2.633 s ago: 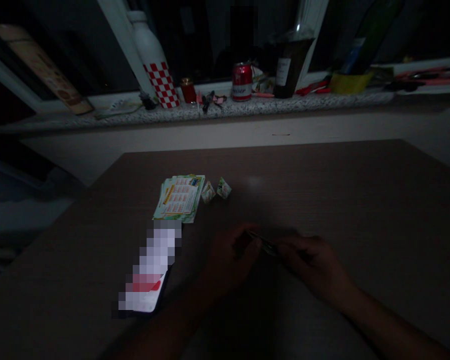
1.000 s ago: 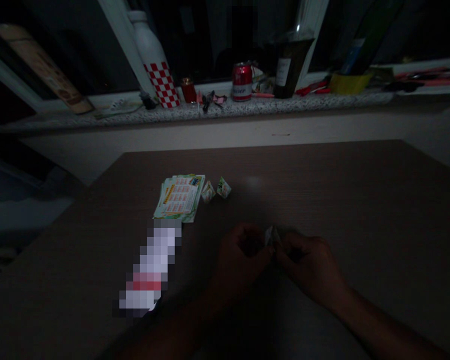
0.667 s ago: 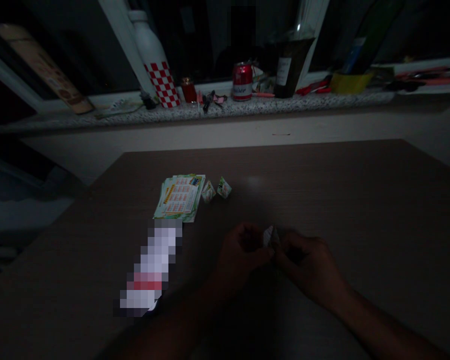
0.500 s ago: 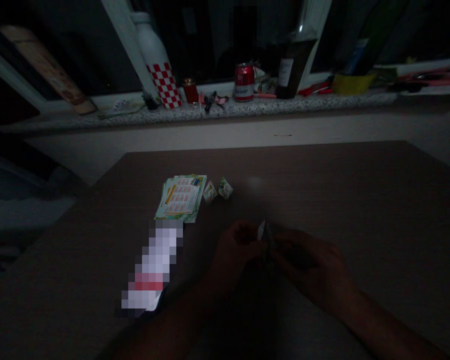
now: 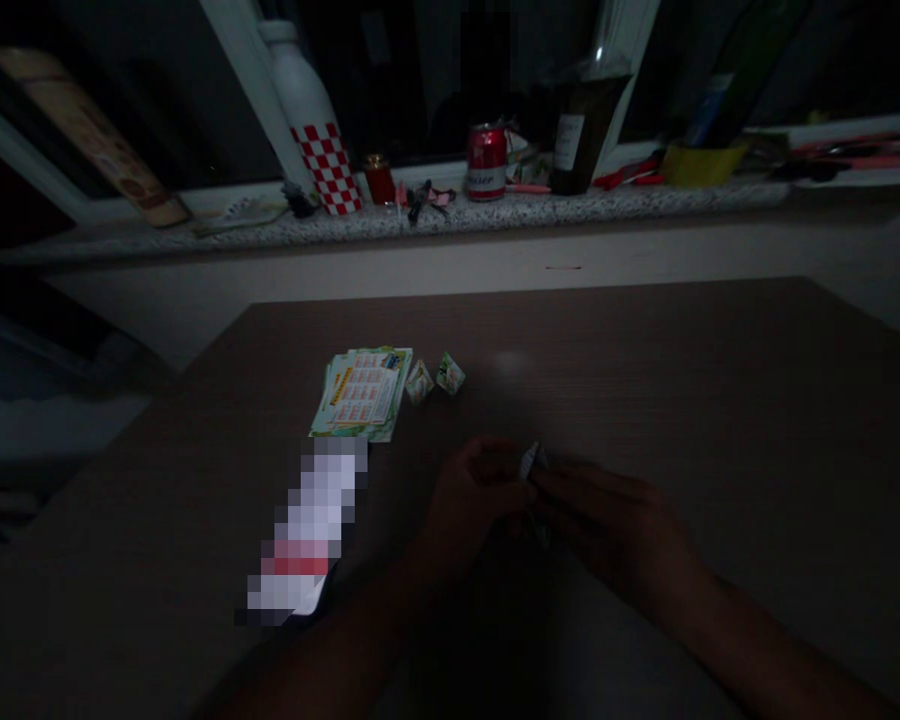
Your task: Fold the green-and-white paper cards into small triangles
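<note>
The likeliest slip, as I judge it, is at the folded paper (image 5: 529, 460). It stands up between the fingertips of both hands, above the near middle of the worktop (image 5: 720, 420), and is small enough that an uneven push could skew a crease or let a flap spring open. Poor light adds to this: the fingers cast the lower part into shadow, so a misaligned edge would be easy to miss. Pressing too hard could also crumple the thin sheet or tear it at a fold.

The left hand (image 5: 469, 510) pinches the paper between thumb and fingers. The right hand (image 5: 637, 520) lies against it with fingers fairly straight and close together; whether it grips or only presses, I cannot tell.

What shows of the paper is a pale, pointed tip with faint print and a darker, greenish lower portion, partly hidden. Beyond the left hand lie two small folded paper pieces (image 5: 420, 383), near each other, beside a stack of printed cards (image 5: 367, 390).
</note>
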A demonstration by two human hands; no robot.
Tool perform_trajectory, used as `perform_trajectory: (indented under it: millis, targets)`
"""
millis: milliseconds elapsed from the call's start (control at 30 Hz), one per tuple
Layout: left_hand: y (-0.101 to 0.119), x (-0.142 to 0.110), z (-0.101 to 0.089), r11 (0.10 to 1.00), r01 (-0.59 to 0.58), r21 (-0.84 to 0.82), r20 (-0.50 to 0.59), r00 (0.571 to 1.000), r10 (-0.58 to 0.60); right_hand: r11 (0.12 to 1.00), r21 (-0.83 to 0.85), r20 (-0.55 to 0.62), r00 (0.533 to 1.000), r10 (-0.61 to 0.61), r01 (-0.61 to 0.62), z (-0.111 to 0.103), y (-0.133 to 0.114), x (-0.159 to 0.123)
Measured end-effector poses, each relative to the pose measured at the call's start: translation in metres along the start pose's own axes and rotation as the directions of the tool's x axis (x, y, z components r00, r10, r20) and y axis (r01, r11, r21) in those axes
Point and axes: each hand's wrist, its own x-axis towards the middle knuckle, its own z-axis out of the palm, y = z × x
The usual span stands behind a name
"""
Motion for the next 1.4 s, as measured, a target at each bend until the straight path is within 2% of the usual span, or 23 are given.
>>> perform_trajectory:
  millis: [167, 300, 367, 433, 533, 700, 867, 1100, 1400]
  targets:
    - [0.005, -0.002, -0.004, 0.999, 0.022, -0.028, 0.016, 1.0, -0.022, 1.0, -0.008, 0.031, 1.0, 0.004, -0.004, -0.001, -0.01, 0.008]
    - [0.008, -0.001, -0.012, 1.0, -0.011, -0.024, 0.003, 1.0, 0.011, 0.999, -0.001, 0.089, 0.995, 0.045, -0.045, 0.0, -0.016, 0.019]
    - [0.011, 0.001, -0.016, 0.999, -0.034, -0.03, -0.019, 0.999, 0.033, 0.998, -0.009, 0.124, 0.99, 0.059, -0.058, 0.0, -0.018, 0.029]
    - [0.015, 0.003, -0.019, 0.997, -0.06, -0.043, -0.045, 0.997, 0.058, 0.997, -0.036, 0.22, 0.973, 0.076, -0.07, -0.001, -0.019, 0.042]
    - [0.023, 0.004, -0.021, 0.992, -0.121, -0.034, -0.111, 0.987, 0.117, 0.996, -0.062, 0.27, 0.96, 0.077, -0.063, 0.0, -0.019, 0.063]
    - [0.034, 0.003, -0.023, 0.979, -0.185, 0.079, -0.278, 0.939, 0.2, 0.995, 0.006, 0.282, 0.955, 0.096, -0.102, 0.009, -0.005, 0.097]
    - [0.032, 0.007, -0.032, 0.968, -0.141, 0.207, -0.353, 0.912, 0.208, 0.991, 0.016, 0.281, 0.952, 0.122, -0.132, 0.017, 0.016, 0.135]
    - [0.023, 0.009, -0.038, 0.94, -0.13, 0.315, -0.359, 0.901, 0.244, 0.99, -0.069, 0.36, 0.923, 0.137, -0.12, 0.031, 0.038, 0.181]
    - [0.022, 0.008, -0.039, 0.879, -0.138, 0.457, -0.351, 0.879, 0.321, 0.964, -0.241, 0.468, 0.857, 0.215, -0.111, 0.043, 0.042, 0.195]
